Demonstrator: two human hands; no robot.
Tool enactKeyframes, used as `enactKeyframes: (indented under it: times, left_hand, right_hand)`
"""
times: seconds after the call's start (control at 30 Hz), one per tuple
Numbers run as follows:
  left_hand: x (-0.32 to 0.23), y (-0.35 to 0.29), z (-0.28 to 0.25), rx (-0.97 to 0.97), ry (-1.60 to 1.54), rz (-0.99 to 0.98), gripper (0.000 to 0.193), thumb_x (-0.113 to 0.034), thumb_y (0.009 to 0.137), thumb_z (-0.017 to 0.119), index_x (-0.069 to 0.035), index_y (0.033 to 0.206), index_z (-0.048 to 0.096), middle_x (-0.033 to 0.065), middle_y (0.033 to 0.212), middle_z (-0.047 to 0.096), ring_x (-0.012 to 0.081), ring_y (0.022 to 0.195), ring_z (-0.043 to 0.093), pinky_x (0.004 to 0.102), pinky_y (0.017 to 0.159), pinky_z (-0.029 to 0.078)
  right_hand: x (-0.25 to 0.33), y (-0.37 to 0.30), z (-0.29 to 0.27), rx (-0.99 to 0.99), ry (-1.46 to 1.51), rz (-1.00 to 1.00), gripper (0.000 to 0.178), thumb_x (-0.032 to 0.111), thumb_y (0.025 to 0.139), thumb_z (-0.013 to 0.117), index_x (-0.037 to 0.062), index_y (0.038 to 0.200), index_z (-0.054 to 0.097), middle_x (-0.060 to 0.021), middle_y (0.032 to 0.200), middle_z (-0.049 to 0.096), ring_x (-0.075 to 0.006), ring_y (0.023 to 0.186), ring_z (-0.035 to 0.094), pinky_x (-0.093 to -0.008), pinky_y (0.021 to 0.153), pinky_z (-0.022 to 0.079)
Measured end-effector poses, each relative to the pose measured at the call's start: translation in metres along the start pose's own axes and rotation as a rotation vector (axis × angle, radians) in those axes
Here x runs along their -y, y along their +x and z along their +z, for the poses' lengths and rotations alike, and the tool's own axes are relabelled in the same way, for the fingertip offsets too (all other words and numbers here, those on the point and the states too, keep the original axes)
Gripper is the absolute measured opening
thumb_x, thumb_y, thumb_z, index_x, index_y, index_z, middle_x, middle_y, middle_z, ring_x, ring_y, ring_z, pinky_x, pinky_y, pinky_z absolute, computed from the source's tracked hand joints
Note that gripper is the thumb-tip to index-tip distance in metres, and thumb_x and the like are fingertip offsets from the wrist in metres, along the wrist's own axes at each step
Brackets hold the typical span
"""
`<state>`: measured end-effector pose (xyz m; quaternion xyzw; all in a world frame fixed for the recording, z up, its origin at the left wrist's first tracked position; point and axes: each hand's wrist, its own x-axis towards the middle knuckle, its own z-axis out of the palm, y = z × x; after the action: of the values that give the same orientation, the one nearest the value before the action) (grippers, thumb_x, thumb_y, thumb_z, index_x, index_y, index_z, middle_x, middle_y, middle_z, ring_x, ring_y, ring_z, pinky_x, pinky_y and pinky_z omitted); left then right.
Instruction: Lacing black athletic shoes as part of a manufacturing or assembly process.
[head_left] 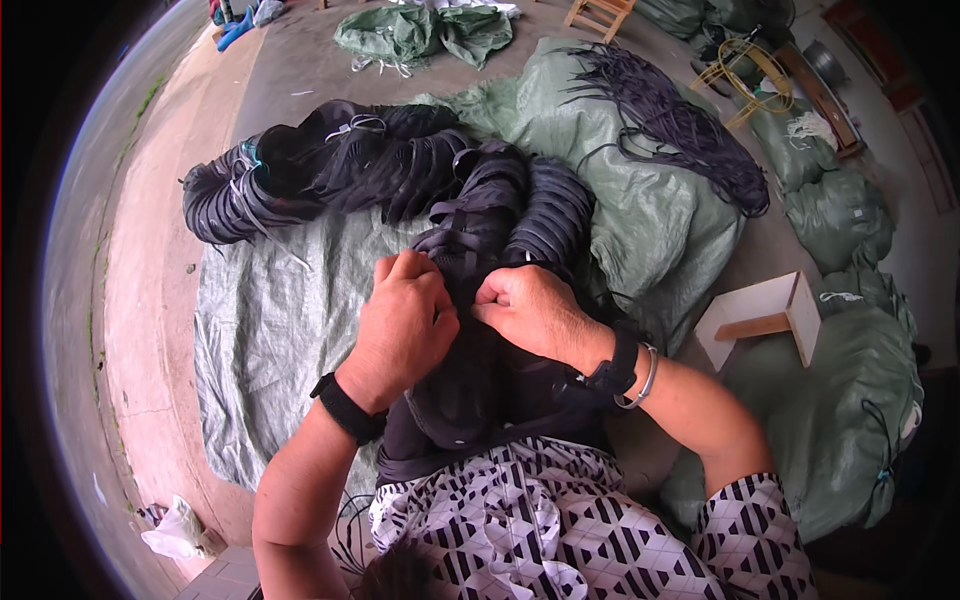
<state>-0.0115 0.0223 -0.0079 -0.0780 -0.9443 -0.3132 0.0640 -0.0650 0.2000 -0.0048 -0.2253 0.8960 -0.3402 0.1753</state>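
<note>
A dark shoe upper (447, 400) lies across my lap, its toe toward me. My left hand (405, 318) is closed at its left edge with the fingers curled in. Opposite it, my right hand (535, 312) pinches with thumb and forefinger close above the upper; whatever is between those fingertips is too small to make out. Just beyond my hands, a nested stack of dark shoe uppers (550, 212) runs away from me. Another long stack of uppers (385, 170) curves off to the left, tied with pale cord.
Green woven sheeting (265, 330) lies under the stacks. To the far right, a heap of dark laces (690, 145) rests on a green sack (640, 215). A white-and-wood box piece (762, 318) and bulging green sacks (820, 400) stand at my right. A yellow coil (745, 75) lies beyond.
</note>
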Motion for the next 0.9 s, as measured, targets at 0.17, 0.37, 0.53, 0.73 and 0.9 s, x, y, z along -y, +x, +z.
enactKeyframes:
  times: [0.17, 0.37, 0.53, 0.73, 0.9]
  left_hand:
    - [0.01, 0.001, -0.002, 0.045, -0.053, 0.035, 0.006, -0.006, 0.065, 0.066, -0.005, 0.07, 0.063, 0.0104, 0.098, 0.054, 0.0305, 0.097, 0.049, 0.0351, 0.087, 0.04]
    - [0.006, -0.002, -0.004, 0.059, -0.099, 0.068, 0.005, -0.008, 0.064, 0.066, -0.006, 0.067, 0.063, 0.0095, 0.097, 0.055, 0.0293, 0.096, 0.049, 0.0351, 0.087, 0.041]
    - [-0.009, 0.002, -0.001, 0.01, 0.068, -0.129, 0.007, -0.011, 0.065, 0.067, -0.006, 0.069, 0.063, 0.009, 0.098, 0.055, 0.0305, 0.098, 0.05, 0.0374, 0.081, 0.047]
    - [0.0, -0.005, -0.007, 0.015, 0.032, -0.031, 0.01, -0.01, 0.068, 0.068, -0.006, 0.076, 0.063, 0.0101, 0.099, 0.055, 0.0315, 0.101, 0.052, 0.0378, 0.083, 0.047]
    - [0.015, -0.002, -0.021, 0.129, -0.045, 0.094, 0.011, -0.008, 0.069, 0.07, -0.006, 0.078, 0.063, 0.0114, 0.101, 0.055, 0.0313, 0.102, 0.053, 0.0373, 0.084, 0.047]
  right_hand:
    - [0.001, 0.009, -0.008, 0.293, 0.339, 0.115, 0.014, 0.014, 0.077, 0.067, 0.0001, 0.081, 0.067, -0.0016, 0.063, 0.06, -0.0095, 0.053, 0.053, -0.0243, 0.05, 0.041]
    - [-0.007, 0.011, -0.009, 0.468, 0.638, 0.372, 0.013, 0.015, 0.08, 0.068, 0.0027, 0.079, 0.066, 0.0037, 0.061, 0.053, -0.0036, 0.05, 0.045, -0.0201, 0.044, 0.033]
    - [-0.008, 0.012, -0.004, 0.227, 0.118, 0.117, 0.013, 0.013, 0.081, 0.066, 0.0017, 0.086, 0.064, 0.0036, 0.063, 0.055, -0.002, 0.048, 0.039, -0.019, 0.04, 0.025]
    - [-0.028, -0.007, -0.029, 0.633, 0.703, 0.449, 0.014, 0.016, 0.085, 0.065, 0.0018, 0.089, 0.064, 0.0006, 0.067, 0.059, 0.0002, 0.047, 0.038, -0.0169, 0.04, 0.023]
    - [-0.016, -0.011, -0.015, 0.466, 0.556, 0.3, 0.021, 0.022, 0.086, 0.065, 0.0005, 0.086, 0.065, -0.0021, 0.068, 0.062, -0.002, 0.049, 0.043, -0.0175, 0.042, 0.03]
